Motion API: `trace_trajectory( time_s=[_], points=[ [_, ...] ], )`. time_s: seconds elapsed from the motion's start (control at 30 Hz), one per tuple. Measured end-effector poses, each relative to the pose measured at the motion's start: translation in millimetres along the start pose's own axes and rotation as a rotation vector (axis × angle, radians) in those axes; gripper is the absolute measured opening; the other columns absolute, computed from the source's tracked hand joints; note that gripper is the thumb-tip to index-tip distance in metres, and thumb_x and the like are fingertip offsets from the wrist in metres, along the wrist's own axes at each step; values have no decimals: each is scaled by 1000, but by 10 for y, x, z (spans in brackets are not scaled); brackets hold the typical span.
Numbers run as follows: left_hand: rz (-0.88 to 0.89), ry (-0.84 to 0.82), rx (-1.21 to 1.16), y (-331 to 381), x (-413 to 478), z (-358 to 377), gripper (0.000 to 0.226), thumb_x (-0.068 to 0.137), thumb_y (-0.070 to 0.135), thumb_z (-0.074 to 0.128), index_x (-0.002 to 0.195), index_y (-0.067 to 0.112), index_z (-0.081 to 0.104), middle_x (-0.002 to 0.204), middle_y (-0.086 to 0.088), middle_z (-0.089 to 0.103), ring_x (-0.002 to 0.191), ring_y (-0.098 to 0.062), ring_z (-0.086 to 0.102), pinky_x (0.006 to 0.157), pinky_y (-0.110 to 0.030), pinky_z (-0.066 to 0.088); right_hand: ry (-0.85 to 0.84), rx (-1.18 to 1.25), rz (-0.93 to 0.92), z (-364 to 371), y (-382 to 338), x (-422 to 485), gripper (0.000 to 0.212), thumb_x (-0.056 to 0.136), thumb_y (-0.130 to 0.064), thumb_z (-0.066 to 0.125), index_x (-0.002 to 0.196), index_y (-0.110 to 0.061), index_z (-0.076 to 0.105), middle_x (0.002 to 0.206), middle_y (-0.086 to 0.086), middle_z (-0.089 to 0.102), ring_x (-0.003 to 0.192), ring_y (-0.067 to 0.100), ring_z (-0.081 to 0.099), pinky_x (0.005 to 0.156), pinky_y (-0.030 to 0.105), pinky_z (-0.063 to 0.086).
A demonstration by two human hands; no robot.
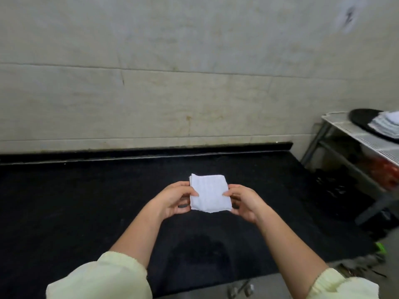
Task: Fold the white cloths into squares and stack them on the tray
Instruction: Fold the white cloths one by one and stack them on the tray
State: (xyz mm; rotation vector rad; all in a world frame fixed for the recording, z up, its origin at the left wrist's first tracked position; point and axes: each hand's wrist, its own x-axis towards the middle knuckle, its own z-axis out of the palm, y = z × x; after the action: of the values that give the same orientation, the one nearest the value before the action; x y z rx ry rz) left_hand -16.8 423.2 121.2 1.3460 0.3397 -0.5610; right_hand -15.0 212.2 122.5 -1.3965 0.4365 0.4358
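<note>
Head view, left hand (175,199) and right hand (245,201) pinching folded square white cloth (209,192); black counter (86,201)

Bare black counter (86,201) around hands (210,200).

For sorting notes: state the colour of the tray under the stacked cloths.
Black tray, head view.

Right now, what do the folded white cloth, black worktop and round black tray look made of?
Folded white square cloth: woven fabric, likely cotton, matte; faint ribbed lines and soft layered edges.
Black flat worktop: perhaps stone or laminate; dull, dark, even surface.
Round black tray: possibly plastic, smooth; too blurred to be sure.
</note>
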Motion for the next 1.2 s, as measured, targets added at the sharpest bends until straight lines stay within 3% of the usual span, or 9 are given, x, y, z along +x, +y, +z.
trace_trajectory(
  time_s=[0.3,0.5,0.83,0.93,1.07,1.2],
  points=[
    [16,-249,214,501,692,1772,29,78,2,63,99,20,71,81,0,60,67,-12,55,57,-23,51,259,166,-119,-1639,-551,-149,22,78,4,59,94,-9,68,99,11,66,88,23,63,62,32,50],
    [35,-368,261,771,1168,2852,22,80,6,62,94,23,68,83,1,64,71,-12,59,59,-24,49,359,213,-190,-2641,-996,-90,21,78,4,59,93,-8,67,90,7,66,81,21,63,66,30,51],
    [71,-447,240,1372,1878,4343,23,82,6,62,96,23,67,86,1,63,72,-12,57,64,-25,50,383,238,-234,-4024,-1925,193,20,80,0,57,93,-10,69,88,4,66,75,17,60,59,27,47],
    [97,-460,229,1555,2008,4796,22,84,4,61,92,24,66,80,2,62,59,-6,59,56,-20,51,387,248,-277,-4431,-2214,271,18,80,0,57,89,-10,69,85,4,64,71,16,56,57,24,46],
    [124,-472,169,1733,2212,5383,22,84,0,59,93,21,63,83,0,62,68,-10,57,50,-18,54,399,240,-326,-5008,-2570,378,17,80,2,60,91,-8,68,86,6,64,80,19,57,59,26,46],
    [139,-462,145,1843,2450,5975,24,84,-3,57,84,21,60,79,0,62,63,-10,58,53,-17,55,363,195,-348,-5595,-2915,528,19,81,2,59,95,-10,66,85,5,63,78,18,60,60,27,49]
  ],
)
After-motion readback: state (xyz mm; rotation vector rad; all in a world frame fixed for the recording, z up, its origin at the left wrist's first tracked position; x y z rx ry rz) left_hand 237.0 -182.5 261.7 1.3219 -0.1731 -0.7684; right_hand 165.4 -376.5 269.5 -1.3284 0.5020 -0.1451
